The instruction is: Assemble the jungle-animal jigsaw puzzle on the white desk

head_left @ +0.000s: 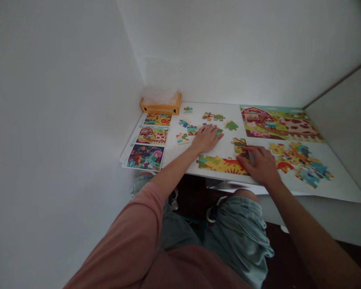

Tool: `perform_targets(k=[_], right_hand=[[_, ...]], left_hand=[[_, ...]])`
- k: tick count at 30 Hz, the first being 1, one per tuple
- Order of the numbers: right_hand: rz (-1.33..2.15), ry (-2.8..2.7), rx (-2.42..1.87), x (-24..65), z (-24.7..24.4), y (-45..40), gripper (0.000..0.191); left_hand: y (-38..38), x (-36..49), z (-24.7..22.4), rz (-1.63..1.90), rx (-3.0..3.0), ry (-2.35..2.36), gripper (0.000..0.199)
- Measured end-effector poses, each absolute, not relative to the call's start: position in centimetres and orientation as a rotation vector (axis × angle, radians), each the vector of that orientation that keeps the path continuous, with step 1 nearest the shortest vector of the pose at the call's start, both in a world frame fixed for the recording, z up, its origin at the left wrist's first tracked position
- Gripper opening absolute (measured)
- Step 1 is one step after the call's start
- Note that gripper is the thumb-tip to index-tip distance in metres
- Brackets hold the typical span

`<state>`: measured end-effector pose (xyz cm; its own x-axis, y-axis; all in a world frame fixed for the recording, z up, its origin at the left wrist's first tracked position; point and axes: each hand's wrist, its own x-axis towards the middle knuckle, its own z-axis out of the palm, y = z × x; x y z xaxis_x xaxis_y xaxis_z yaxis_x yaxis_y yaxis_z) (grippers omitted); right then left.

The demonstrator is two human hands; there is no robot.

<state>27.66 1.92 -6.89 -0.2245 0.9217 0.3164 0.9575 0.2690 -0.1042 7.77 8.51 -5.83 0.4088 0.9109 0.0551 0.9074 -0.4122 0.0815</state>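
left hand (pixel 207 138) open, flat on loose colourful cardboard jigsaw pcs (pixel 183 138); right hand (pixel 260 164) curled on part-built yellow-red puzzle section (pixel 219 164), grip unclear; colourful barn puzzle (pixel 276 124) looks complete.

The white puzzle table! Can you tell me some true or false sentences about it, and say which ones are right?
The left hand touches loose, colourful cardboard jigsaw pieces. True.

The orange rectangular box sits in the far corner by the wall. True.

The right hand holds a red cup. False: it rests on yellow-and-green jigsaw pieces.

The white paper sheet printed with three small puzzle pictures lies to the right of both hands. False: it lies to their left.
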Motion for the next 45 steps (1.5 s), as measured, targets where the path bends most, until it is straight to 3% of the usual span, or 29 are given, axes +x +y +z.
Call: perform_targets(k=[14,23,31,45], right_hand=[[-0.09,-2.199,-1.685,27.9,-6.3,1.6,0.031],[-0.106,-2.198,-1.715,28.0,-6.5,1.7,0.033],[-0.102,-2.203,-1.684,27.9,-6.9,1.8,0.034],[-0.076,-2.211,-1.65,27.7,-6.8,1.5,0.035]], left_hand=[[7.3,6.0,-1.8,0.772,2.373,1.81,0.042],[3.9,-2.4,-1.9,0.657,2.096,2.135,0.033],[1.9,-0.6,-6.0,0.543,2.22,2.248,0.038],[2.3,-1.9,-7.3,0.726,2.1,2.279,0.042]])
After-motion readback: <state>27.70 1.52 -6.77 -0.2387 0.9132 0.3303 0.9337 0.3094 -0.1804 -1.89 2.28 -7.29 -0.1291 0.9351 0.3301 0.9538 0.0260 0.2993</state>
